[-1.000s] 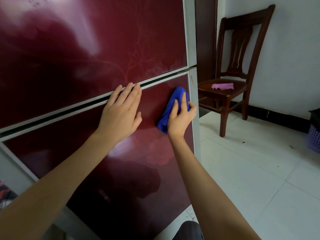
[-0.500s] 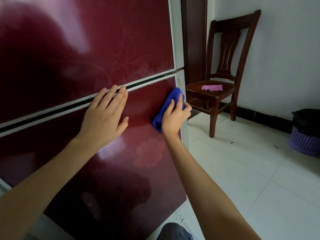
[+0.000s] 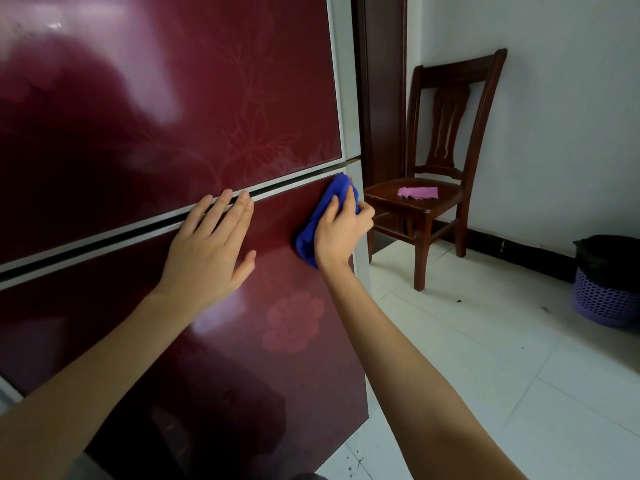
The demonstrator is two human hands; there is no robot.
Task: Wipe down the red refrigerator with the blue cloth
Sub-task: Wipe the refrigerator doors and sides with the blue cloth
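Observation:
The red refrigerator (image 3: 166,126) fills the left of the view, glossy with faint flower prints and a pale frame; a gap splits its upper and lower doors. My right hand (image 3: 341,228) presses a folded blue cloth (image 3: 327,209) flat against the top right corner of the lower door, next to the pale edge strip. My left hand (image 3: 207,254) lies flat on the lower door, fingers spread, fingertips reaching the gap between the doors. It holds nothing.
A dark wooden chair (image 3: 446,161) stands right of the fridge against the white wall, with a pink cloth (image 3: 417,192) on its seat. A purple basket with a black liner (image 3: 606,282) sits at far right on the white tiled floor (image 3: 485,358).
The view has shifted right, showing more of the floor and basket. My right hand and the cloth stay at the lower door's top right corner; my left hand stays flat on the door.

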